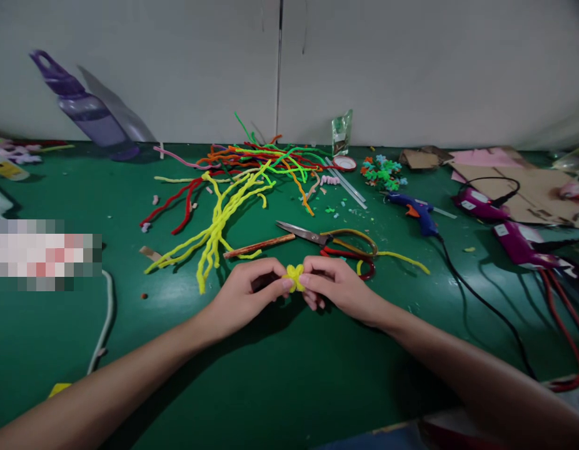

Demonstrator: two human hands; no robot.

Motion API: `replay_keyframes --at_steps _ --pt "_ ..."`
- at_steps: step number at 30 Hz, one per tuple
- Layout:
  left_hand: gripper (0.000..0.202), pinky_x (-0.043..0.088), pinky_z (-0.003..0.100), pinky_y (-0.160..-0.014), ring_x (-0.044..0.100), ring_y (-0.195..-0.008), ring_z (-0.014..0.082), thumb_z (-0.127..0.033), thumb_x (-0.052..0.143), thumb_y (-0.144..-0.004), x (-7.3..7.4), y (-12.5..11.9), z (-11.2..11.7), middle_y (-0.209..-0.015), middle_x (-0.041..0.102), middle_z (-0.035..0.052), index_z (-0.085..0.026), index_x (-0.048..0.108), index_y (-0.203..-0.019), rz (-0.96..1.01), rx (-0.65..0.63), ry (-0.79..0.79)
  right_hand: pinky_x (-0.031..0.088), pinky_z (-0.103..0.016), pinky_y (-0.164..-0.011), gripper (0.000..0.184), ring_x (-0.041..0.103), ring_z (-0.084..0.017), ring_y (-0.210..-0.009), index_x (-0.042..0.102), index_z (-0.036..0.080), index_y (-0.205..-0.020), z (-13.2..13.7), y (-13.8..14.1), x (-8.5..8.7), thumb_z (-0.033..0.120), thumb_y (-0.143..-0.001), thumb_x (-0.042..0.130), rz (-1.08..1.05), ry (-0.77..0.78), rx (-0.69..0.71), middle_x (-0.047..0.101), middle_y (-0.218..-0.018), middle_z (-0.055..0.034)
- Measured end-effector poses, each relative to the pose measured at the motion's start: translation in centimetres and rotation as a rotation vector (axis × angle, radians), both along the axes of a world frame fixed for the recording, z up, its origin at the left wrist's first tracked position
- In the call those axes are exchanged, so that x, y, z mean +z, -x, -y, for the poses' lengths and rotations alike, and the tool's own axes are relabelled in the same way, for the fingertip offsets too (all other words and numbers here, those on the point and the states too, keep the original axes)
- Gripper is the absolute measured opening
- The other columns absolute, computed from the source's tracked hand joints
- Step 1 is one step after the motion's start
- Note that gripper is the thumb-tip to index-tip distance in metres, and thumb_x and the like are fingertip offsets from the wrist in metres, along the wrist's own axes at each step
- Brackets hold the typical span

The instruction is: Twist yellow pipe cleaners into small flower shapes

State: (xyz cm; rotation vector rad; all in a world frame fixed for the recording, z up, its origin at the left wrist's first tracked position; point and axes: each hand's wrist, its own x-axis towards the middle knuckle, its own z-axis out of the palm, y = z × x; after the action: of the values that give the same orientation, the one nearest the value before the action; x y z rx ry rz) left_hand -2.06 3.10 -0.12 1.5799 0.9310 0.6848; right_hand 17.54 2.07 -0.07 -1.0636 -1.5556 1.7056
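Between my fingertips is a small yellow pipe-cleaner flower (296, 277) with rounded loops. My left hand (247, 289) pinches its left side with thumb and forefinger. From the right, my right hand (339, 286) pinches the other side, its lower fingers curled below. Just beyond my hands lie scissors (317, 236) with red and yellow handles, blades pointing left. A thin brown stick (259, 245) rests beside the blade tips. Loose yellow pipe cleaners (219, 219) spread out ahead of my left hand.
Mixed coloured pipe cleaners (280, 156) are heaped near the wall. A purple bottle (90, 115) stands at the back left. Finished-looking green and orange pieces (386, 174) sit right of centre. A blue glue gun (418, 211) trails its black cord along the right side, near cardboard (509, 187).
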Motion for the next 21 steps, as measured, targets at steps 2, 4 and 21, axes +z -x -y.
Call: replay_keyframes --at_steps 2,4,21 --pt "0.021 0.042 0.02 -0.058 0.052 -0.061 0.0091 -0.032 0.059 -0.085 0.18 0.04 -0.02 -0.068 0.059 -0.0011 -0.015 0.06 -0.072 0.008 -0.011 -0.001 0.036 -0.017 -0.044 0.028 0.049 -0.007 -0.048 0.046 0.018 -0.071 0.0 -0.05 -0.04 0.037 -0.088 0.057 -0.011 0.002 0.02 0.053 -0.055 0.0043" --pt "0.021 0.041 0.02 -0.059 0.052 -0.062 0.009 -0.03 0.059 -0.085 0.33 0.12 -0.06 -0.068 0.059 -0.0013 -0.014 0.06 -0.071 0.005 -0.03 0.005 0.036 -0.017 -0.044 0.029 0.049 -0.006 -0.048 0.045 0.018 -0.07 0.02 -0.04 -0.06 0.037 -0.087 0.058 -0.024 0.009 0.038 0.053 -0.053 0.0046" --pt "0.025 0.039 0.021 -0.06 0.051 -0.063 0.0101 -0.032 0.058 -0.085 0.31 0.3 -0.31 -0.065 0.057 -0.0015 -0.014 0.056 -0.067 -0.048 -0.139 0.029 0.035 -0.017 -0.045 0.026 0.049 -0.006 -0.046 0.05 0.016 -0.071 0.14 -0.01 -0.67 0.035 -0.086 0.06 0.024 -0.006 0.101 0.055 -0.053 0.0038"
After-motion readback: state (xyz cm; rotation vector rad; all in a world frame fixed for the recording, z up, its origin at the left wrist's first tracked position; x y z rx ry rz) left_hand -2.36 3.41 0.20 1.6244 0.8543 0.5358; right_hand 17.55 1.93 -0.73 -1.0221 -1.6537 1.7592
